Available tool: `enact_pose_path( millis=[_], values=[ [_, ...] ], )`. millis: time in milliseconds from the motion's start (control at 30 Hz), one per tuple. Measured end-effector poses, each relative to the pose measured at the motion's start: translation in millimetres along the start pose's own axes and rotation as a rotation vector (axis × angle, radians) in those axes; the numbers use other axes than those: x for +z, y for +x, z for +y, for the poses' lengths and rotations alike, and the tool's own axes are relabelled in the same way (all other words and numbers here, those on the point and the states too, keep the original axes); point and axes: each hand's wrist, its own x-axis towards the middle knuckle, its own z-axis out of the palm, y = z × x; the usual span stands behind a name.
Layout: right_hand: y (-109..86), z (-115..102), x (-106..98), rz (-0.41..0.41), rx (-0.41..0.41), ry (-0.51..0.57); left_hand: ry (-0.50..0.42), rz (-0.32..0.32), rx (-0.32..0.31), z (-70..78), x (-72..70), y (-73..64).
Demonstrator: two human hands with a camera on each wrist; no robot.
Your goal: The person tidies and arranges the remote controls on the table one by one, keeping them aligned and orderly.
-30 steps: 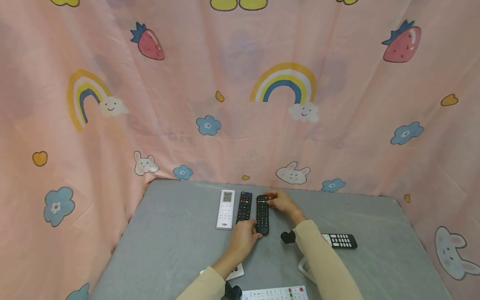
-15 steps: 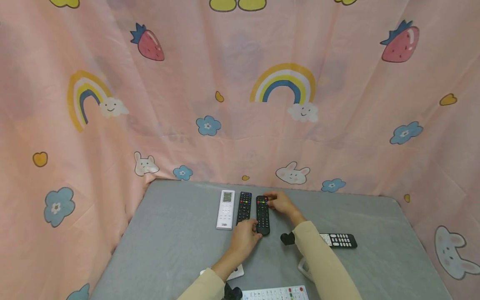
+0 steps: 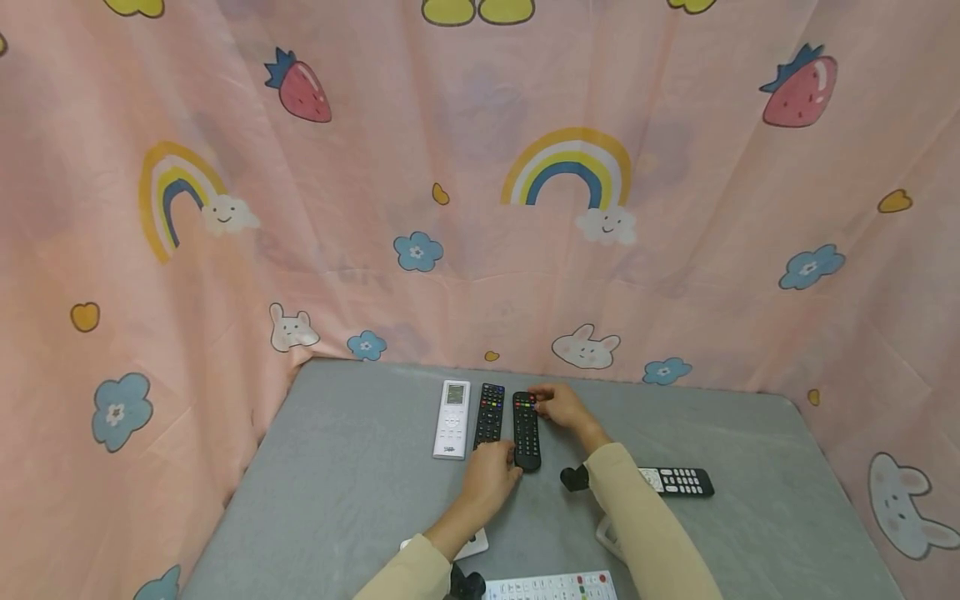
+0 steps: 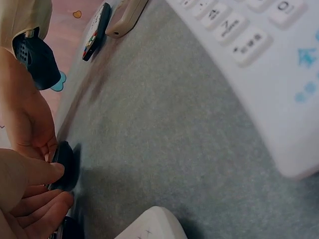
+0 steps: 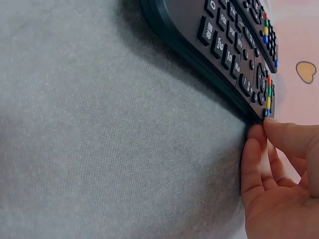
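A black remote control lies lengthwise on the grey table, its coloured buttons at the far end. My left hand holds its near end, the thumb against the rounded edge. With thumb and finger my right hand pinches the far right edge; the right wrist view shows the thumb tip at the corner. A second black remote control lies parallel just to the left, its near end hidden by my left hand. Left of that is a white remote control with a small screen.
A black remote with white buttons lies right, partly under the right sleeve. A white remote lies at the front. Another white object shows beside the left wrist, and a pale one by the right sleeve. A pink curtain hangs behind.
The black remote between my hands has shifted very slightly toward me. Both hands keep nearly the same place and hold.
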Motion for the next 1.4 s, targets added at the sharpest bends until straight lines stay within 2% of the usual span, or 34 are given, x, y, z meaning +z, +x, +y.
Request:
enact_pose_path(
  millis=[200, 533, 967, 1200, 1400],
  values=[
    [-1.1, 1.5, 0.3, 0.009, -0.025, -0.004, -0.019, 0.029, 0.010, -3.5, 2.8, 1.2],
    [-0.7, 3.4, 1.0, 0.011, -0.023, 0.007, 0.028, 0.160, 0.059, -15.3, 13.4, 0.0],
    [-1.2, 3.8, 1.7, 0.016, -0.016, 0.019, -0.056, 0.147, 0.068, -17.9, 11.5, -1.4],
    [-1.2, 3.8, 2.3, 0.018, -0.017, 0.006, -0.049, 0.151, 0.077, -19.5, 12.0, -0.4],
    [-1.9, 4.8, -0.4, 0.008, -0.016, 0.016, -0.088, 0.153, 0.098, -20.6, 4.8, 0.0]
  ],
)
